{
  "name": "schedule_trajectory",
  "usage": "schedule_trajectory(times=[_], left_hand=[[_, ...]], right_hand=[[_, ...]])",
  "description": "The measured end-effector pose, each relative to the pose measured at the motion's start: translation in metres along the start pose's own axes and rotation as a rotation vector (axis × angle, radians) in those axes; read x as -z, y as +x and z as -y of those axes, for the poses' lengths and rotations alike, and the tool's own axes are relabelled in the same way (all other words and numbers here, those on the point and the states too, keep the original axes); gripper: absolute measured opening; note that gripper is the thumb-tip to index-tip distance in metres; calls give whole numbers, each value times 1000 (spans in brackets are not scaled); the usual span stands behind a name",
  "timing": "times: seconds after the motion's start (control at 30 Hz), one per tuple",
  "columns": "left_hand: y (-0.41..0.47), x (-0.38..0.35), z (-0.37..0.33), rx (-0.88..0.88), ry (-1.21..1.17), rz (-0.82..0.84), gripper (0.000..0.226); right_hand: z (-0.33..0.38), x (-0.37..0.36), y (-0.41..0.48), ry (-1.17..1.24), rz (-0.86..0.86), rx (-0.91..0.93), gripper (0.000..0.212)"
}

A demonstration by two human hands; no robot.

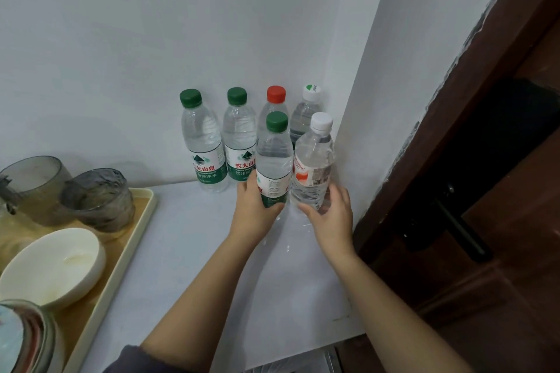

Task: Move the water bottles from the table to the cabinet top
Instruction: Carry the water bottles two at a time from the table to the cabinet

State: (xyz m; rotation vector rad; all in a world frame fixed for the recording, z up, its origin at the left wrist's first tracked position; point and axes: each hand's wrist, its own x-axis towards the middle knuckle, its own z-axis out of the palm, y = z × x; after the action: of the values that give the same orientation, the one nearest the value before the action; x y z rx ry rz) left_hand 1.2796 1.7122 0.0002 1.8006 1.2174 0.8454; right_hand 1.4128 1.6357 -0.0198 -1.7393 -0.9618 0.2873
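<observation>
Your left grip (253,209) holds the green-capped bottle (272,160); your right grip (328,215) holds the white-capped bottle (313,163), just beside it on the counter (188,251).

Bare forearms; dark grey-purple sleeve (127,362) pushed up on left arm, no rings/watch seen.

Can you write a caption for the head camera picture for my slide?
Each hand holds a bottle before four more.

Head view looks steeply down, close over a white cabinet top (188,251); corner walls ahead.
</observation>
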Motion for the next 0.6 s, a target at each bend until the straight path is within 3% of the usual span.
schedule_trajectory(times=[0.3,0.6], left_hand=[[10,-13,6,30,-16,-175,66],[9,-20,2,-2,-3,-184,61]], right_hand=[[2,-11,20,-1,-109,-38,52],[3,-10,15,-18,-225,-22,47]])
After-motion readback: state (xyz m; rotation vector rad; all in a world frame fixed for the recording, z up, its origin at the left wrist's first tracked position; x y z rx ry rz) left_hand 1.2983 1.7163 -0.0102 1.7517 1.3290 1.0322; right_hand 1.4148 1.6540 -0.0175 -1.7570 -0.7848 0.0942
